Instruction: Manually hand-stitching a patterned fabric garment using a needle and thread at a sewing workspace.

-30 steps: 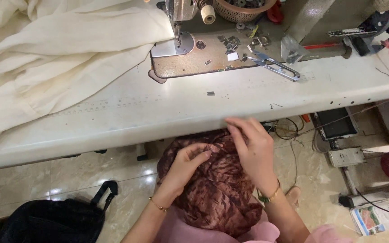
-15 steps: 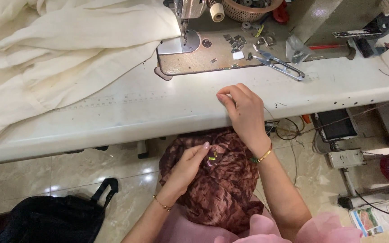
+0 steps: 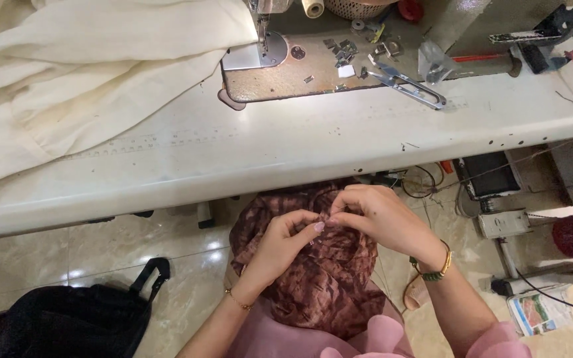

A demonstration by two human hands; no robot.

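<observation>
Below the white bench (image 3: 286,159) edge, left hand (image 3: 280,245) and right hand (image 3: 376,215) pinch the brown patterned cloth (image 3: 319,285) on the lap — cream fabric (image 3: 87,73) and thread snips (image 3: 406,83) lie on the bench, a black bag (image 3: 74,321) beneath.

At six o'clock, the crumpled cloth (image 3: 319,278) in the lap is dark maroon-brown with a paler mottled, marbled print, and the garment (image 3: 366,338) beneath it is plain soft pink. At ten o'clock lies plain cream fabric (image 3: 87,86) on an off-white table (image 3: 286,152) flecked with dark specks, while the machine bed (image 3: 319,73) at twelve o'clock is worn tan-brown. The bag (image 3: 67,325) at seven o'clock is black, the floor tiles (image 3: 54,258) glossy beige marble, and the bangles (image 3: 436,268) at four o'clock gold and green.
</observation>
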